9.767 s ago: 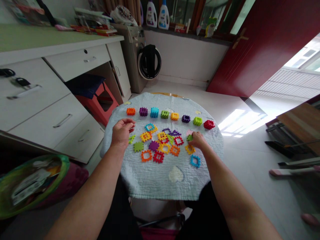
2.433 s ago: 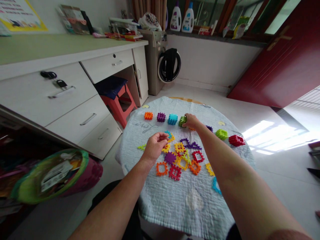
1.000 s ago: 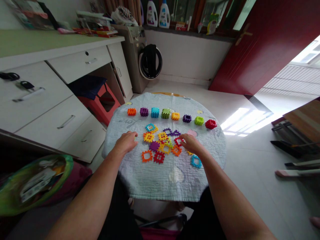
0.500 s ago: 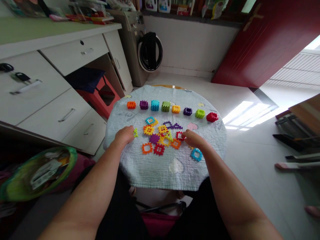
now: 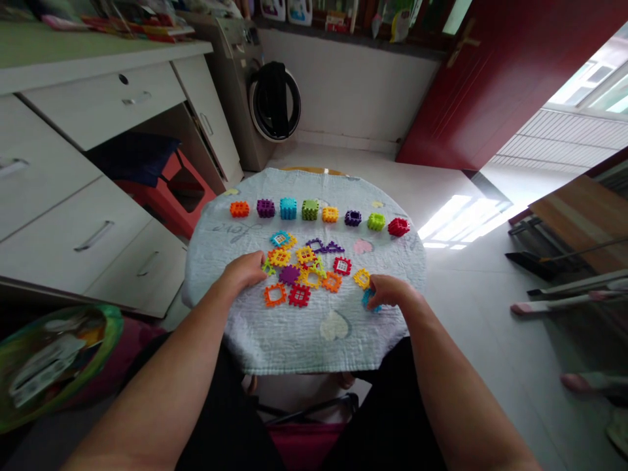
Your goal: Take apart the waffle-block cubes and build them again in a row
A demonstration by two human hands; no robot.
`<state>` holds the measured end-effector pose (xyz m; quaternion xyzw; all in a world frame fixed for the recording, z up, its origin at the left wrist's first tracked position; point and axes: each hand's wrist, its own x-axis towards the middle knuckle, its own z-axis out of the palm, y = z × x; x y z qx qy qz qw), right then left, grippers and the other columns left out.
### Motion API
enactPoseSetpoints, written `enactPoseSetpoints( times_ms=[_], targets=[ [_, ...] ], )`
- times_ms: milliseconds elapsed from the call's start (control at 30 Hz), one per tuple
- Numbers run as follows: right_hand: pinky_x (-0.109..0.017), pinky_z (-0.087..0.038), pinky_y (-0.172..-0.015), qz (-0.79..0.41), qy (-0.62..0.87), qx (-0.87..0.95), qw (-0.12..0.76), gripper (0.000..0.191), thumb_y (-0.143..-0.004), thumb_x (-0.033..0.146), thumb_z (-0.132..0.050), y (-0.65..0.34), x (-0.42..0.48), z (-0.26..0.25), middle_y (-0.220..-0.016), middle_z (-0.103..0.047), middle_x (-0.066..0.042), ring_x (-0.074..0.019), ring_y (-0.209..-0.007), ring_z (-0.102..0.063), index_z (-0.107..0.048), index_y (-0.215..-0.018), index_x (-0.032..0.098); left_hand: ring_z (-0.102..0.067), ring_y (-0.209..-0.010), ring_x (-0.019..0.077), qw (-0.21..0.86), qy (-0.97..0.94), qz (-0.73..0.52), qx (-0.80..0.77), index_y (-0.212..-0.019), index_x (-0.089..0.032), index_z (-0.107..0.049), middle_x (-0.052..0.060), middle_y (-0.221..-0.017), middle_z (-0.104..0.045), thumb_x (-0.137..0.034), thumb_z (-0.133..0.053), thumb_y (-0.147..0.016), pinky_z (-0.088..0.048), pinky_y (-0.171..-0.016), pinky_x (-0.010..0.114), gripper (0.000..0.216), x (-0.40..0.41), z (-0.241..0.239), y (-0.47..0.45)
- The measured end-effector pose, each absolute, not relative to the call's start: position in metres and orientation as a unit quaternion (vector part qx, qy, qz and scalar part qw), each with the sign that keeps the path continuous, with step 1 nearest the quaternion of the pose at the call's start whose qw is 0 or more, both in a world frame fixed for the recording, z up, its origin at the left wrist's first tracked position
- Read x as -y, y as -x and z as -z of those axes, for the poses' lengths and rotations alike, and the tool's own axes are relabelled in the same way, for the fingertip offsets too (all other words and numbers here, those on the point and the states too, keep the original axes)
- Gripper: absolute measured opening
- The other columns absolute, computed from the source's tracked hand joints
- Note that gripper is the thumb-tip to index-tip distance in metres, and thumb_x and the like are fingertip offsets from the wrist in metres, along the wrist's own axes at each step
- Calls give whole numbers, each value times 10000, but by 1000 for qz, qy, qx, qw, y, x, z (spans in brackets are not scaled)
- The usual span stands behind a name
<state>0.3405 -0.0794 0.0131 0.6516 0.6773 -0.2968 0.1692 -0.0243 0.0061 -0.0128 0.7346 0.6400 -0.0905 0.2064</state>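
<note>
One quilted cloth carries eight cubes along its far side. The right hand pinches a blue tile near the cloth's right edge. The left hand curls against a green tile, grip unclear.

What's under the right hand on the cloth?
A blue tile peeks out from under the right hand, lying on the pale cloth. Most of the tile is covered, so its shape and any grip cannot be seen.
</note>
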Motion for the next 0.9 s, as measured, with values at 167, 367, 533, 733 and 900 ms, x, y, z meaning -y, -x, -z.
enactPoseSetpoints(
  times_ms=[167, 367, 533, 733, 900],
  targets=[
    [-298, -468, -729, 220, -681, -677, 173, 648, -511, 283, -827, -334, 89, 8, -1080, -663, -144, -263, -947, -630, -604, -1101, 134, -610, -722, 198, 202, -745, 83, -630, -912, -227, -574, 7, -756, -645, -291, -591, -664, -363, -588, 265, 257, -6, 9, 23],
    [-245, -396, -643, 274, -628, -721, 106, 168, -672, 177, -666, -332, 83, -17, -850, -668, -40, -162, -755, -590, -645, -839, 171, -629, -819, 203, 194, -742, 61, -639, -978, -219, -585, 30, -863, -672, -251, -596, -696, -412, -654, 266, 284, -3, -2, 20],
    [-227, -334, -569, 338, -601, -711, -135, 74, -771, 256, -579, -299, 76, -27, -643, -546, 31, -106, -600, -464, -593, -760, 184, -607, -968, 216, 212, -724, -147, -640, -977, -183, -606, 89, -1045, -654, -222, -556, -768, -446, -850, 320, 218, 7, -19, -4],
    [-258, -426, -704, 497, -523, -588, -364, 330, -828, 519, -546, -246, 66, -20, -755, -596, 8, -143, -743, -546, -616, -844, 196, -658, -928, 209, 770, -432, -243, -403, -1007, -152, -625, 118, -1030, -694, -508, -488, -873, -490, -824, 346, 404, 42, -15, -50],
    [-298, -468, -739, 634, -452, -474, -410, 373, -813, 574, -570, -235, 65, -17, -871, -635, -12, -163, -780, -588, -605, -940, 225, -639, -1045, 212, 892, -255, -254, -272, -1072, -170, -640, 115, -1094, -692, -577, -447, -888, -445, -928, 353, 487, 54, -7, -66]
  ],
)
